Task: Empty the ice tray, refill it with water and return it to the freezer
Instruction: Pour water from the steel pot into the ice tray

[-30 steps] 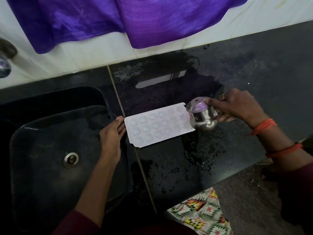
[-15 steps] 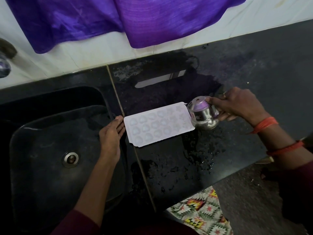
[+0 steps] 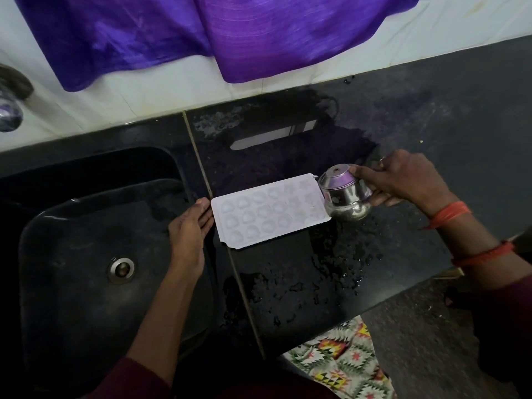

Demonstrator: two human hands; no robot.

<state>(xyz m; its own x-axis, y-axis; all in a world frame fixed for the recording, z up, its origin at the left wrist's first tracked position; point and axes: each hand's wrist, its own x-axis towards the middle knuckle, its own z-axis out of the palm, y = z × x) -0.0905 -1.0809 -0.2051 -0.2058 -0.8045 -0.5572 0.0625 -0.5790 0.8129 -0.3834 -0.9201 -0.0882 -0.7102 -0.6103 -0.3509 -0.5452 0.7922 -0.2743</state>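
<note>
A white ice tray (image 3: 267, 210) with round cells lies flat on the black counter (image 3: 431, 116), just right of the sink. My left hand (image 3: 190, 234) rests flat with its fingertips against the tray's left end. My right hand (image 3: 403, 180) grips a small steel pot (image 3: 345, 195), tipped on its side with its mouth over the tray's right end. The cells hold a pale sheen; I cannot tell how full they are.
A black sink (image 3: 86, 254) with a steel drain (image 3: 121, 269) lies at the left. A tap (image 3: 10, 110) shows at the far left edge. Water drops (image 3: 331, 269) wet the counter in front of the tray. Purple cloth (image 3: 230, 33) hangs on the white wall behind.
My right hand has tipped the steel pot slightly further over the tray's right end. The tray and my left hand have stayed in place.
</note>
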